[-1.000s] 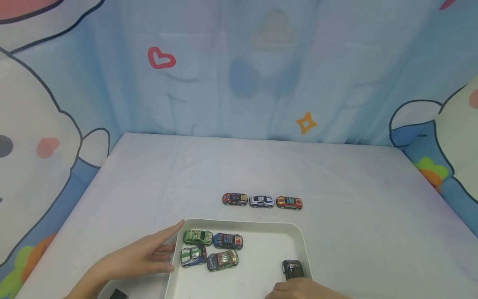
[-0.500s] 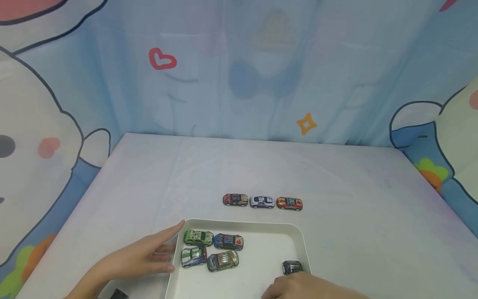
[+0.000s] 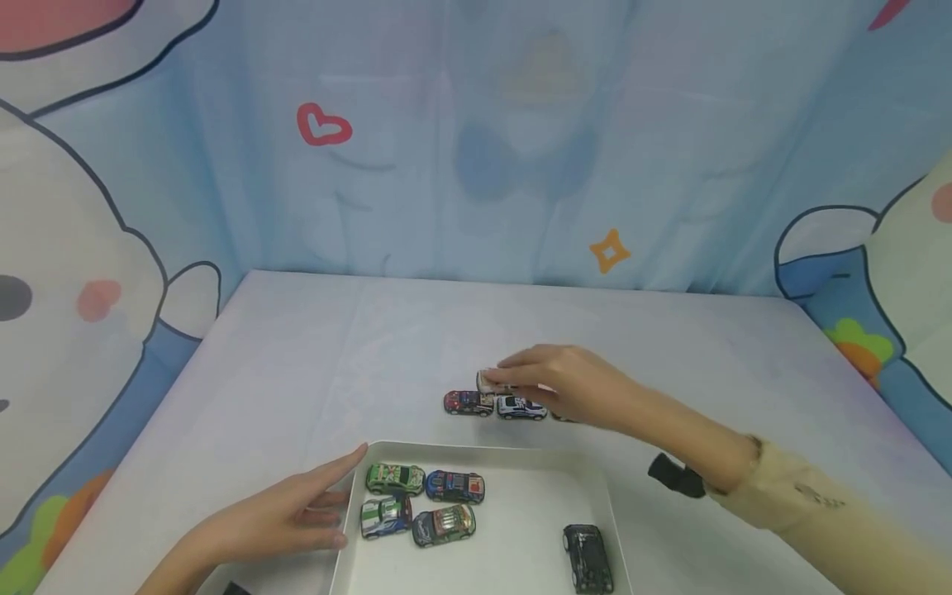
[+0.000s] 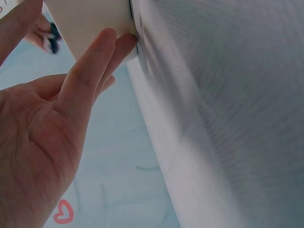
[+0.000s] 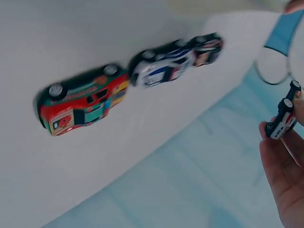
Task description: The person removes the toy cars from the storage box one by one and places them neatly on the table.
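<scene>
One glossy black toy car (image 3: pixel 589 559) sits nearest, pointing lengthwise away from the viewer along the right wall of a shallow white rectangular tray (image 3: pixel 521 541). Farther left in the tray stand a dark green toy car with a striped roof (image 3: pixel 444 525), slightly askew, and a white toy car with green and blue markings (image 3: pixel 386 516). Behind them, end to end, are a bright green patterned toy car (image 3: pixel 395 478) and a dark blue toy car with a red patch (image 3: pixel 455 487).

At the tray's left wall, the left hand (image 3: pixel 275 516) has its fingers straight and spread, tips against the outside.

Beyond the far rim, three toy cars line up on a white tablecloth (image 3: pixel 320 347): red-and-black (image 3: pixel 467 403), white-and-blue (image 3: pixel 521 407), and red-and-yellow (image 5: pixel 85 102), which the right hand (image 3: pixel 568 380) partly hides in the head view. Just behind this row, that hand's fingers and thumb pinch a small white toy car with dark trim (image 5: pixel 282 121); whether its wheels touch the cloth, I cannot tell.

Farthest hangs a light blue printed curtain (image 3: pixel 483 231).
</scene>
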Tool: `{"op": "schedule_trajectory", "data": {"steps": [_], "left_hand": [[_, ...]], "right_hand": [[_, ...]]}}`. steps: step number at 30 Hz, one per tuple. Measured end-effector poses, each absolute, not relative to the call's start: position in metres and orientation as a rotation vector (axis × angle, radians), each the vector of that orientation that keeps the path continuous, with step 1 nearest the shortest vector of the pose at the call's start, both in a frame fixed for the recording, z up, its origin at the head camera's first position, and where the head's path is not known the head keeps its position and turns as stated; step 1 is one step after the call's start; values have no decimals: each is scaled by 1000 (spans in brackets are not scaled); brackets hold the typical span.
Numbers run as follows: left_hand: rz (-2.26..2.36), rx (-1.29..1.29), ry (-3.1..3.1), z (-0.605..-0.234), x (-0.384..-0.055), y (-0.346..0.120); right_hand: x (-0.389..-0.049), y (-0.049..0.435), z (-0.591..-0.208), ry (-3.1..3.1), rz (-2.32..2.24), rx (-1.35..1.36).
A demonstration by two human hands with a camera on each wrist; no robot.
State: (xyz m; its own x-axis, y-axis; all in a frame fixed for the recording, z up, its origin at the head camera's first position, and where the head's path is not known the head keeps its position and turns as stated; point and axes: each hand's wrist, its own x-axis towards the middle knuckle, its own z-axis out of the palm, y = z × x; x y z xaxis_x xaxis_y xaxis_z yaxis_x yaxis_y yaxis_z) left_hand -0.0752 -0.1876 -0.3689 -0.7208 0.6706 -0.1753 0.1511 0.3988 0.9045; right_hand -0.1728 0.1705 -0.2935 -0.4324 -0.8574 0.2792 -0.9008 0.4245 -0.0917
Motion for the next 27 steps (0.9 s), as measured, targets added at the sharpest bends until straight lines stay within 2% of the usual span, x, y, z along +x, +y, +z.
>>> {"op": "schedule_trajectory", "data": {"steps": [4, 9, 27], "left_hand": [[1315, 694, 2117, -369, -75, -188], [1319, 696, 2116, -370, -76, -188], [1315, 719, 2138, -369, -76, -187]], "right_hand": [[-206, 158, -307, -2566, 264, 1525], [-228, 146, -327, -2660, 242, 1528], [-247, 131, -358, -2782, 187, 1519]]}}
